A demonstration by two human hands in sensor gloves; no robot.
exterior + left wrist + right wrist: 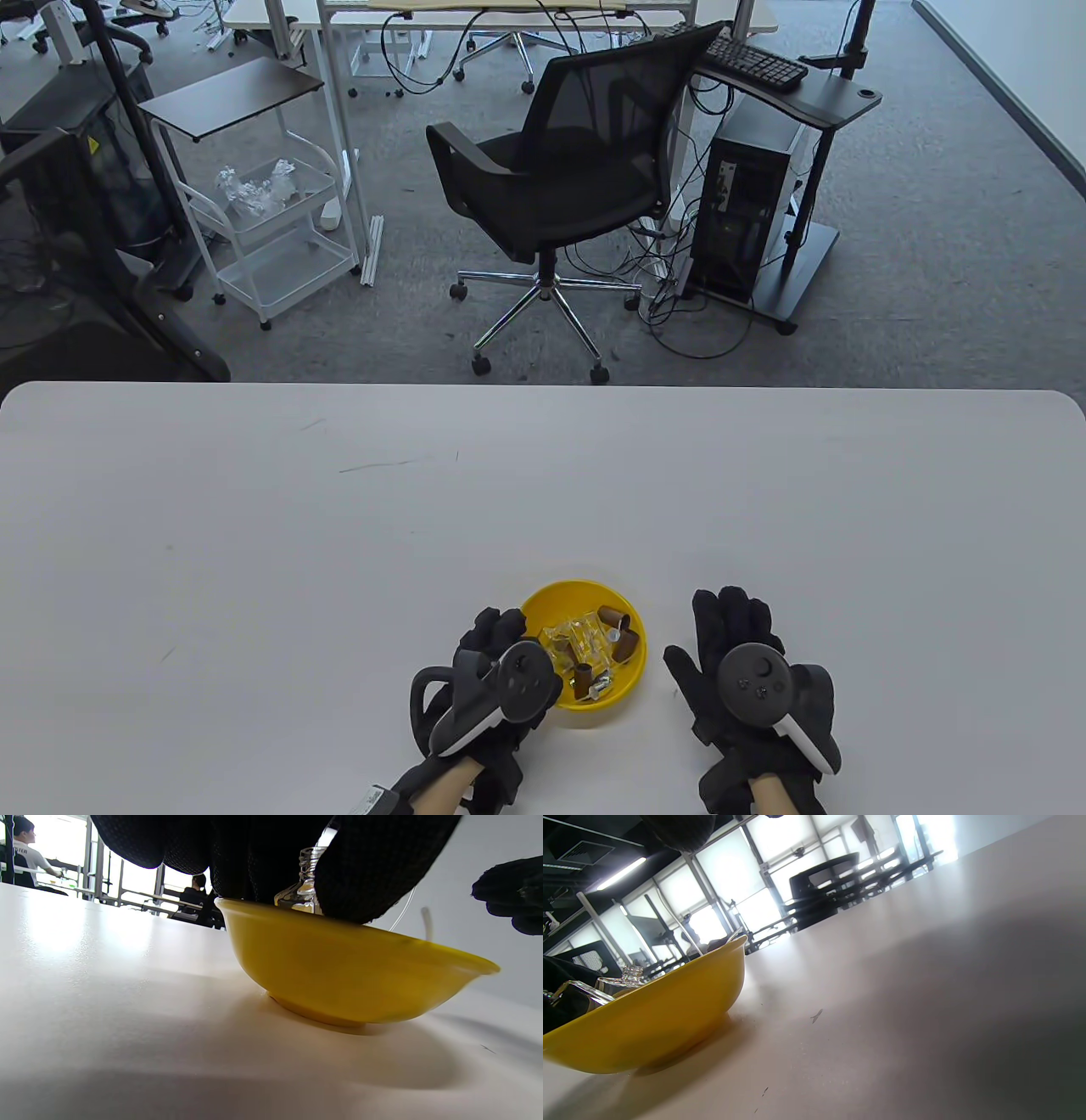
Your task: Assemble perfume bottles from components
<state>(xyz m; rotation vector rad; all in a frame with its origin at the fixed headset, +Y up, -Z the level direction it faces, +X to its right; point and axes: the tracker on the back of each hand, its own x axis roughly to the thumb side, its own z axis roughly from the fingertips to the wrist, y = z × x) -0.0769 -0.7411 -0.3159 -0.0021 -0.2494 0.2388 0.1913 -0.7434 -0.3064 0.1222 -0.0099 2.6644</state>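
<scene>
Bottle (306, 878) parts sit in your yellow bowl (624, 688). Your left hand (496, 671) curls at its rim, grip unclear; lift one bottle straight up, right hand (747, 671) flat and relaxed.

Glossy yellow plastic bowl (339, 976), clear glass bottle (306, 878), matt white table (339, 526)

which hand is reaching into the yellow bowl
The left hand: its fingers curl over the yellow bowl's rim. The right hand lies flat on the table, apart.

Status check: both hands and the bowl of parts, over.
Left hand at yellow bowl rim, fingers over a glass bottle; grip unclear. Right hand flat on table, open. Nothing blocking.
</scene>
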